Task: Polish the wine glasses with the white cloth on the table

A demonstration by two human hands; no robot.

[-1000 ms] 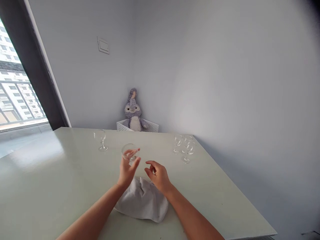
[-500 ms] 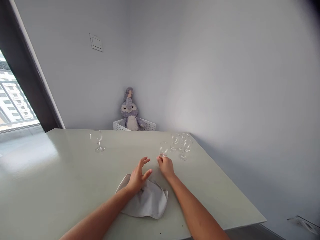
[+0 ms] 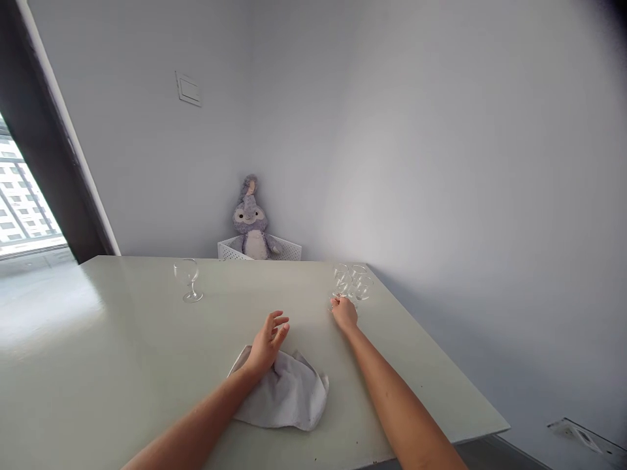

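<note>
Lone glass (image 3: 192, 287) near far edge of tabletop (image 3: 147, 339); neighbouring glasses (image 3: 363, 288) crowd far right corner, beside stemmed glass (image 3: 343, 283), pinched low by right hand (image 3: 345, 314); left hand (image 3: 267, 341) (loosely open) over cloth (image 3: 289, 395)

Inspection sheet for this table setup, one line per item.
Surface: pale glossy table, glare at left, small dark specks toward the near edge.
Job's things: lone stemmed glass upright at left; three stemmed glasses grouped at right; held glass beside them; crumpled gray cloth in front.
Clutter: nothing seen beyond the specks.
Grippers: bare hands; right hand closed at held glass's lower part; left hand open over cloth, no glass in it.
Cables: nothing seen.
Surroundings: plush toy in white perforated basket; wall switch.
</note>
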